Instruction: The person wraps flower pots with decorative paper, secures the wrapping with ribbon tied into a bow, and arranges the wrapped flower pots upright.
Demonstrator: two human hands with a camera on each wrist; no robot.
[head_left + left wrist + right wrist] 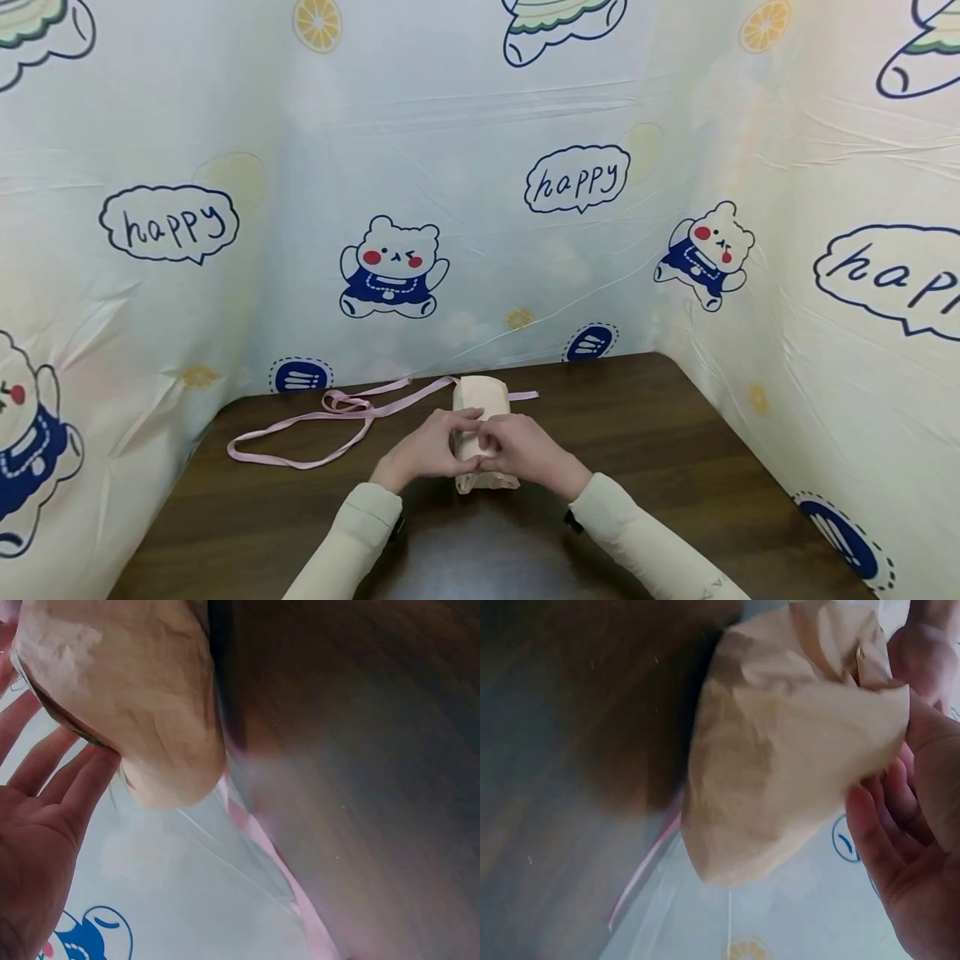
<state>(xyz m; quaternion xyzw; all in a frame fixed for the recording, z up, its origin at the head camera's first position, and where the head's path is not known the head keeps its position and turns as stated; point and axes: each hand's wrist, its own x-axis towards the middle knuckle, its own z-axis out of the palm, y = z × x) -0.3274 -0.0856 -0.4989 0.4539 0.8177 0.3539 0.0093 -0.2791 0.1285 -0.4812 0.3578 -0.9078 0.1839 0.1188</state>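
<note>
A package wrapped in tan paper [482,393] lies on the dark wooden table, with a crumpled lower end. Over its left side comes my left hand [431,446], thumb and fingers spread apart. The left wrist view has the nearly straight fingers of that hand touching the paper's edge; the thumb is hidden there. My right hand [528,450] has curled fingers and pinches the paper at the package's middle. In the right wrist view the thumb is on a folded flap of the paper [802,750]. What the paper encloses is hidden.
A pink ribbon [273,459] runs under the package's far end; a long looped length lies on the left and a short tail on the right. Patterned cloth [480,275] hangs behind the table [660,483] and along its sides.
</note>
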